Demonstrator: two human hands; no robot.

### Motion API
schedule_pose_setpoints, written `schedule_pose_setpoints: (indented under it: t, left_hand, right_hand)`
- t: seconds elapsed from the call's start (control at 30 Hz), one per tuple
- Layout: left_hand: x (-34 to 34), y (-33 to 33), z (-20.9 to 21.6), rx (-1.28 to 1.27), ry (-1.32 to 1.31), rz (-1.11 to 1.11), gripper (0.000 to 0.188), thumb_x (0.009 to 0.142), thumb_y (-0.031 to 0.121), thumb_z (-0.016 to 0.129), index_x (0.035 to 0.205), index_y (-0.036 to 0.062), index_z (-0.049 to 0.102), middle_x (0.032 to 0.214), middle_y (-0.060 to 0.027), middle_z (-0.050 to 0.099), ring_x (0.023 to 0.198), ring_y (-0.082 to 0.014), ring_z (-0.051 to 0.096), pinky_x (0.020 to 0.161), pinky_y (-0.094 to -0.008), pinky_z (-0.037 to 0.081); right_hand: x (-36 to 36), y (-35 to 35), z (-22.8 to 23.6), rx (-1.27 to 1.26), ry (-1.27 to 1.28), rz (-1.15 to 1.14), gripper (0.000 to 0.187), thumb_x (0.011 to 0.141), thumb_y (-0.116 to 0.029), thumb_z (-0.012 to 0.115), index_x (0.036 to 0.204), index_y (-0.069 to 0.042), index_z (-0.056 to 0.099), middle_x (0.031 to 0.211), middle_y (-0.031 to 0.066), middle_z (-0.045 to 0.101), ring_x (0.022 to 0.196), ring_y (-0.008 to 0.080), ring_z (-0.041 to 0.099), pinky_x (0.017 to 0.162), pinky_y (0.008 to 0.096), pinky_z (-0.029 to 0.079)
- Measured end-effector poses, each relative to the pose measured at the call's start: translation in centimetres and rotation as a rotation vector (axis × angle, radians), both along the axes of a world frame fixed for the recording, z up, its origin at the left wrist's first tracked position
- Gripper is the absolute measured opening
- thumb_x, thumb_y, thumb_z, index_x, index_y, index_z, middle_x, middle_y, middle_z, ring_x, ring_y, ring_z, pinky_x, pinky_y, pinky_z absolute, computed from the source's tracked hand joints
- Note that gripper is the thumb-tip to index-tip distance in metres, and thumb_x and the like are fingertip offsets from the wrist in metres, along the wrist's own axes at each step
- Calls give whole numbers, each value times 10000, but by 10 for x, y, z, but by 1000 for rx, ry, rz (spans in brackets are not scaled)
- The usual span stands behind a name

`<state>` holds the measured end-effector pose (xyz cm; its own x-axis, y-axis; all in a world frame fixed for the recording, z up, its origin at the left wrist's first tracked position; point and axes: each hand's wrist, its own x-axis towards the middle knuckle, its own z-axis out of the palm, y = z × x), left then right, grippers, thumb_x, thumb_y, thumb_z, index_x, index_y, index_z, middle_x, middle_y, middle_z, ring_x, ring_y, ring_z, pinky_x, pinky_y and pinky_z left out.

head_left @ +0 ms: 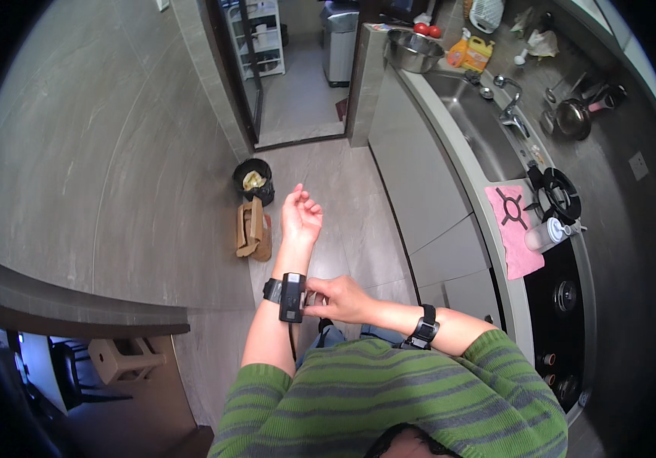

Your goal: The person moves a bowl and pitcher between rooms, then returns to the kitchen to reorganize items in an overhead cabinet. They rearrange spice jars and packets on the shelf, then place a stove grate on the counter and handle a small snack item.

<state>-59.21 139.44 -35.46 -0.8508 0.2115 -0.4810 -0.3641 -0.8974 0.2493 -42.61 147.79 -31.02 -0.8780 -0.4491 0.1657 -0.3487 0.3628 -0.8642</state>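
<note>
A narrow kitchen with grey stone-look floor tiles [114, 175] and a steel sink [488, 130]. The right hand [339, 298] pinches the boxy black wrist device [291, 296] strapped below the loosely curled, empty left hand [300, 217].

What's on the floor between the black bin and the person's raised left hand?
In the head view, only bare grey floor tile lies between the black bin and the raised left hand. The folded brown cardboard sits just below the bin, off that line.
</note>
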Motion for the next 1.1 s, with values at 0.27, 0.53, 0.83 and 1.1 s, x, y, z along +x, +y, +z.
schedule_pose_setpoints:
  t: [0.27,0.53,0.83,1.1]
  left_hand:
    - [13,11,11,-491,253,27,185,854,96,533,1033,73,575,741,34,512,543,-68,415,512,-217,347]
    - [20,15,13,-1321,838,6,120,880,76,527,938,49,628,683,60,508,583,-30,431,523,-195,363]
    - [-7,11,35,93,232,-195,155,853,93,574,1008,97,574,737,18,512,559,-106,400,535,-249,353]
    - [21,87,45,79,282,-431,59,894,149,533,925,116,572,725,20,520,554,-97,391,507,-237,339]
  right_hand:
    - [3,-4,15,108,322,-122,224,747,-247,691,831,-89,556,605,5,615,525,166,623,430,309,440]
    - [10,-10,10,-78,158,-157,188,703,-172,700,794,-66,575,595,27,605,542,159,632,497,274,501]
    - [6,2,-14,-241,196,-176,259,703,-172,706,912,-58,604,695,71,652,642,187,666,577,301,521]
    - [9,105,-22,-209,-196,-53,266,809,-151,660,1032,-24,592,829,66,677,676,129,654,604,281,516]
